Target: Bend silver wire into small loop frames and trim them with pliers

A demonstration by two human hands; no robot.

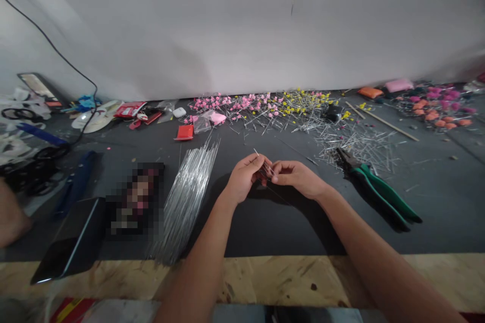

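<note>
My left hand (244,176) is closed around a few thin wire pieces (269,168), one end poking up past the thumb. Fingertips of my right hand (299,176) pinch at the other side of these wires, close to the left fingers. How many wires there are is hard to make out. To the left of my hands lies a thick bundle of long straight silver wires (189,189). Green-handled pliers (379,194) rest at the right, their dark jaws by a heap of short cut wires (358,141).
Along the wall lie pink-tipped wire stems (242,103) and yellow-tipped ones (303,101). Orange and magenta pieces (441,106) are at far right. A red packet (184,132), a phone-like black device (70,239) and a dark cable (49,43) occupy the left. Another person's arm (11,217) shows at the left edge.
</note>
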